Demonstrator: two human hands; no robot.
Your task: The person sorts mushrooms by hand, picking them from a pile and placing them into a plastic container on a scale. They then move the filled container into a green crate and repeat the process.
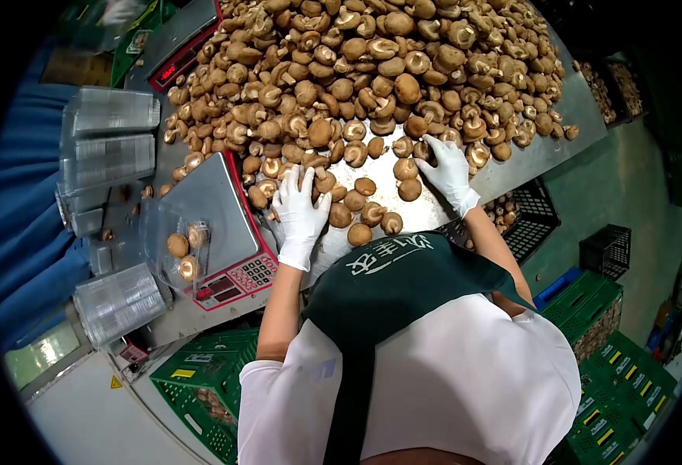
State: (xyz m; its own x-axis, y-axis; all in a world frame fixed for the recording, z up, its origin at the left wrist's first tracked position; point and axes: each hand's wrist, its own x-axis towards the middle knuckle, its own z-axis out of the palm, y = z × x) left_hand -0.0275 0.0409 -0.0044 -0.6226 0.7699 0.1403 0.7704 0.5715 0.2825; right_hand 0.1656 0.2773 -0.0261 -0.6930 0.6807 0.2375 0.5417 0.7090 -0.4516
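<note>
Both hands wear white gloves. My left hand [301, 215] rests at the near left edge of the shiitake pile [341, 70], fingers spread, beside a brown-capped mushroom [325, 182]. To the right, my right hand [448, 174] reaches to the pile's near edge with fingers and thumb apart, next to a mushroom [405, 169]. Several loose mushrooms [373, 212] lie between the hands on the metal table [426, 213]. A clear plastic tray [155, 240] with three mushrooms [178, 245] sits on the left part of a red-framed scale [211, 209].
Stacks of clear trays [120, 302] stand along the table's left side. A second scale [174, 39] is at the far left. Below the table are a black crate [531, 221] at right and green crates [201, 380] at left. More green crates [620, 387] stand lower right.
</note>
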